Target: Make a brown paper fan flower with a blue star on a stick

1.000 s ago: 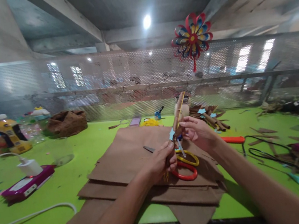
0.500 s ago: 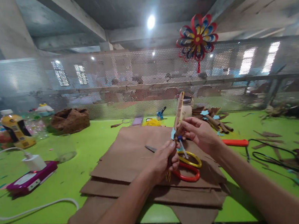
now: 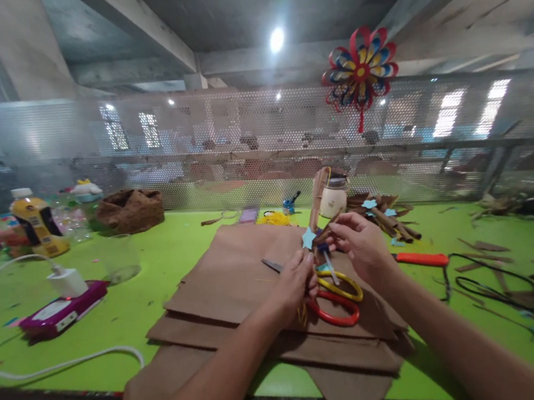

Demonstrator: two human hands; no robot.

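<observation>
A slim brown paper stem with a pale blue star cutout [image 3: 317,219] is pinched between the left hand [image 3: 295,282] and right hand [image 3: 361,246], above stacked brown paper sheets [image 3: 230,286]. Finished stems [image 3: 384,216] are piled behind; red-and-yellow-handled scissors [image 3: 334,293] lie unused.

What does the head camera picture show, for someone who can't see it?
Two hands, left hand and right hand, hold a small brown paper craft piece with a blue star above stacked brown paper sheets. Scissors lie beneath on a green table.

Both arms fwd; left hand [image 3: 295,280] & right hand [image 3: 360,244] pinching.
</observation>
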